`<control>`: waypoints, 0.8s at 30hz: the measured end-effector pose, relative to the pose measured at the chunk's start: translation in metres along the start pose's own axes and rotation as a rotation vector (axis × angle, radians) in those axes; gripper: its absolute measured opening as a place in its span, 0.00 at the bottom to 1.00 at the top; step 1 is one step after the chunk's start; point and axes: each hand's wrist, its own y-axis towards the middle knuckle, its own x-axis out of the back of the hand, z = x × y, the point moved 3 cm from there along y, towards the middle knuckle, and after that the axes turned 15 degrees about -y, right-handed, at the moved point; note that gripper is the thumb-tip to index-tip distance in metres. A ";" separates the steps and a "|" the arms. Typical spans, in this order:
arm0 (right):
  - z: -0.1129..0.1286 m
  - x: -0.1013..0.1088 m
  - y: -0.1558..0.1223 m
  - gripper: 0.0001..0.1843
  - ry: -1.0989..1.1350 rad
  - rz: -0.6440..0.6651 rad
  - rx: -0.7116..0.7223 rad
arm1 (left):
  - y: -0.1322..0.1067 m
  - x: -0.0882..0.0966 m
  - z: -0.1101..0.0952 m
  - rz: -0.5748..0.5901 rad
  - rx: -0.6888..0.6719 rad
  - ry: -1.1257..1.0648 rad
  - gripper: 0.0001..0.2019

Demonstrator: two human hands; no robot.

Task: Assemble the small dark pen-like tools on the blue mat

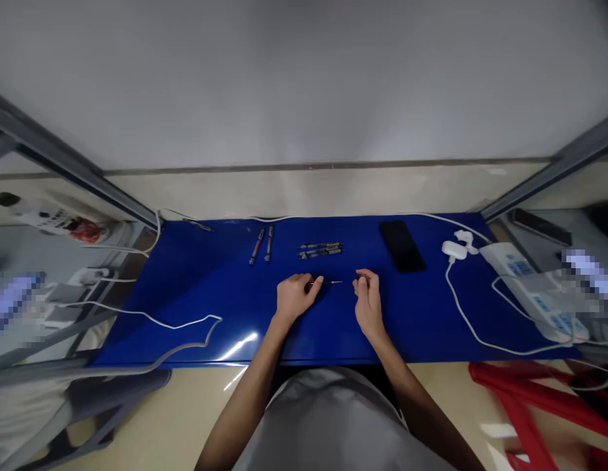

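My left hand [295, 296] rests on the blue mat [196, 288], its fingers closed round a thin pen-like tool [329, 282] whose tip points right. A short gap separates that tip from my right hand [368, 297], which is pinched on a small dark piece I cannot make out. Just beyond my hands lie two dark pens [320, 249] side by side. Two more pens with red bands [263, 244] lie further left.
A black phone [402, 245] lies face down at the back right. A white charger and cable [456, 252] trail right toward white power strips [534, 288]. A white cable [186, 324] loops over the mat's left part. A red bag [524, 405] sits low right.
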 end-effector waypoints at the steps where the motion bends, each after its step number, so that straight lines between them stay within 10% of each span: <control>1: -0.001 0.000 0.000 0.19 -0.006 -0.002 -0.014 | 0.000 0.001 0.000 0.003 0.001 -0.015 0.26; 11: -0.005 0.005 0.005 0.18 0.179 -0.136 -0.132 | -0.002 0.000 0.001 0.018 -0.016 0.008 0.28; 24: -0.001 0.003 0.005 0.14 0.371 0.078 -0.067 | -0.004 0.000 -0.002 0.070 -0.085 0.022 0.27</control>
